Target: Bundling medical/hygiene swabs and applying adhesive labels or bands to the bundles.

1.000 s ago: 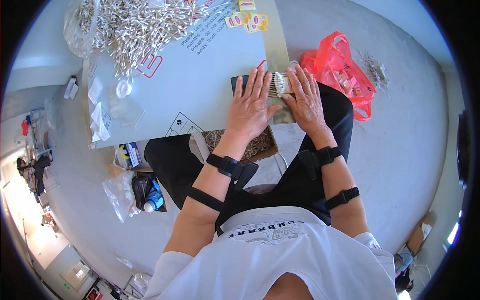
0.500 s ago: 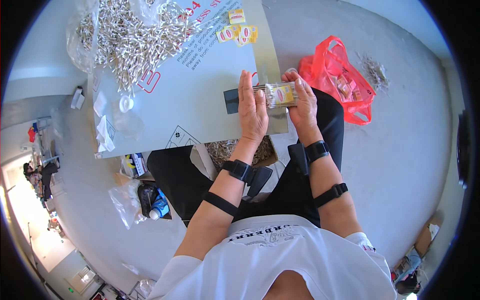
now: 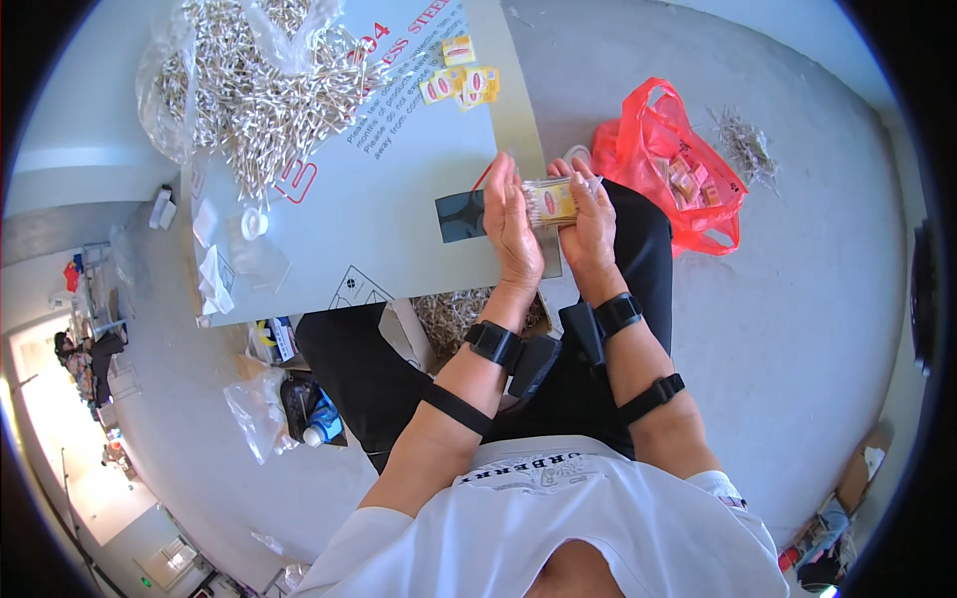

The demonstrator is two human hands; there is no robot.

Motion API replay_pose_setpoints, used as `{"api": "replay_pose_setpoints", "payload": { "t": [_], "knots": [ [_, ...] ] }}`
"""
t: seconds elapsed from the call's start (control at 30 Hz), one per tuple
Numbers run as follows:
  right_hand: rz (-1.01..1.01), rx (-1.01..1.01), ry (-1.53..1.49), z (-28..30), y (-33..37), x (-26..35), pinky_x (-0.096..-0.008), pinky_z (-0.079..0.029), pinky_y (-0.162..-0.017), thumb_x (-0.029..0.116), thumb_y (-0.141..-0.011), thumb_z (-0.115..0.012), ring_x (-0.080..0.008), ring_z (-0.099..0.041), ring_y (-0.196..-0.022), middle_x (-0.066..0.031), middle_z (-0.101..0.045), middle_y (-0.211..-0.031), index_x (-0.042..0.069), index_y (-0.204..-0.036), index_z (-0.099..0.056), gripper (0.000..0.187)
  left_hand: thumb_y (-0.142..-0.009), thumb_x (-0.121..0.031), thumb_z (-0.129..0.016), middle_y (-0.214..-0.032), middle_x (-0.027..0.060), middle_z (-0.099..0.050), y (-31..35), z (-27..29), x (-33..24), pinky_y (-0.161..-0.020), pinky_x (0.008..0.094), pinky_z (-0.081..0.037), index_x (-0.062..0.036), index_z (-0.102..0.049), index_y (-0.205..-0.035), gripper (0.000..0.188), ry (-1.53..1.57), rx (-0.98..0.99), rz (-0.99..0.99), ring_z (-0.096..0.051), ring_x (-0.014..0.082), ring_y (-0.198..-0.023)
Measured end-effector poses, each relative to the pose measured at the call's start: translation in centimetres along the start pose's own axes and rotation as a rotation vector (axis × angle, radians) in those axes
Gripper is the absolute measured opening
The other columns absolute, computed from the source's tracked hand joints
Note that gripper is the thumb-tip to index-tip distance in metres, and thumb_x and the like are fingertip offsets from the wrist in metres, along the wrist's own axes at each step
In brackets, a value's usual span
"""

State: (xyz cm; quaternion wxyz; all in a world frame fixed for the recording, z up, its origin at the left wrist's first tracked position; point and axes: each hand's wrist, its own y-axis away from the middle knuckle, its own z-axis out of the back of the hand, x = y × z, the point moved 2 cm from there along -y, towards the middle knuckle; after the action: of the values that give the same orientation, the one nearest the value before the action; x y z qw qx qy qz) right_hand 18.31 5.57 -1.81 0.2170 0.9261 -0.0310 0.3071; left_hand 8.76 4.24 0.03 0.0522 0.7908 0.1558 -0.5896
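A small clear pack of cotton swabs [image 3: 550, 202] with a yellow and white label is held just over the table's right edge. My right hand [image 3: 590, 227] grips its right end, the thumb lying across the front. At the other end my left hand [image 3: 513, 237] is upright with the fingers stretched out, its palm against or close beside the pack. A dark square plate [image 3: 459, 217] lies on the table left of that hand. Further off on the table are several yellow and white labels [image 3: 477, 88]. A large heap of loose cotton swabs [image 3: 269, 110] spills from a clear plastic bag [image 3: 164, 90] at the far left.
On the floor at right stands a red plastic bag [image 3: 638, 140] holding small packs, with loose swabs [image 3: 748, 145] beyond it. A box of swabs [image 3: 454, 314] sits under the table [image 3: 389, 219]. White tissue [image 3: 212, 279] and a white roll [image 3: 254, 222] lie at the table's left.
My right hand and the pack have shifted slightly left. The left hand has turned more edge-on, still at the pack's left end, and the view has shifted a little.
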Motion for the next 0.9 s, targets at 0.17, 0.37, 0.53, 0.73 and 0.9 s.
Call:
{"api": "replay_pose_setpoints", "payload": {
  "t": [0.17, 0.37, 0.53, 0.73, 0.9],
  "knots": [
    [0.001, -0.078, -0.114, 0.7, 0.9, -0.3, -0.0419, -0.047, -0.102, -0.006, -0.088, -0.059, -0.0286, -0.058, -0.119, -0.0194, -0.06, -0.126, -0.004, -0.134, -0.039, 0.05, -0.103, -0.036, -0.043, -0.152, 0.019, -0.029, 0.8, -0.3, -0.8, -0.119, 0.0422, -0.019, 0.004, -0.03, -0.147, 0.061, 0.096, 0.043, 0.07, -0.026, 0.0302, -0.144],
    [0.028, -0.149, -0.086, 0.4, 1.1, -0.8, -0.0418, -0.047, -0.103, -0.007, -0.084, -0.064, -0.0277, -0.06, -0.115, -0.017, -0.062, -0.123, -0.004, -0.126, -0.05, 0.044, -0.103, -0.035, -0.042, -0.152, 0.0206, -0.031, 2.1, -0.8, -1.2, -0.117, 0.04, -0.022, 0.0037, -0.03, -0.147, 0.06, -0.052, -0.079, 0.066, -0.029, 0.0302, -0.143],
    [0.042, -0.151, -0.079, 0.5, 1.0, -0.9, -0.0412, -0.047, -0.102, -0.006, -0.085, -0.063, -0.0271, -0.06, -0.114, -0.0163, -0.062, -0.121, -0.006, -0.126, -0.054, 0.042, -0.104, -0.031, -0.041, -0.153, 0.0227, -0.026, 2.4, -1.0, -1.1, -0.121, 0.0419, -0.018, 0.0051, -0.025, -0.148, 0.059, 0.155, 0.001, 0.12, -0.024, 0.0302, -0.145],
    [-0.024, -0.114, -0.109, 0.0, 1.3, -0.6, -0.0372, -0.052, -0.094, -0.01, -0.082, -0.064, -0.0257, -0.062, -0.109, -0.0167, -0.062, -0.123, -0.004, -0.125, -0.054, 0.044, -0.104, -0.029, -0.044, -0.15, 0.0221, -0.03, 2.6, -1.8, -1.1, -0.121, 0.0402, -0.02, 0.004, -0.023, -0.148, 0.059, 0.374, -0.076, 0.244, -0.028, 0.0284, -0.142],
    [-0.025, -0.086, -0.07, -0.4, 1.4, -0.4, -0.04, -0.047, -0.103, -0.009, -0.086, -0.062, -0.0294, -0.057, -0.118, -0.0174, -0.059, -0.127, -0.003, -0.13, -0.048, 0.047, -0.103, -0.028, -0.047, -0.143, 0.0198, -0.038, 1.9, -1.8, -1.5, -0.117, 0.0384, -0.028, 0.0029, -0.028, -0.145, 0.056, 0.453, -0.09, 0.359, -0.036, 0.026, -0.136]
  ]
}}
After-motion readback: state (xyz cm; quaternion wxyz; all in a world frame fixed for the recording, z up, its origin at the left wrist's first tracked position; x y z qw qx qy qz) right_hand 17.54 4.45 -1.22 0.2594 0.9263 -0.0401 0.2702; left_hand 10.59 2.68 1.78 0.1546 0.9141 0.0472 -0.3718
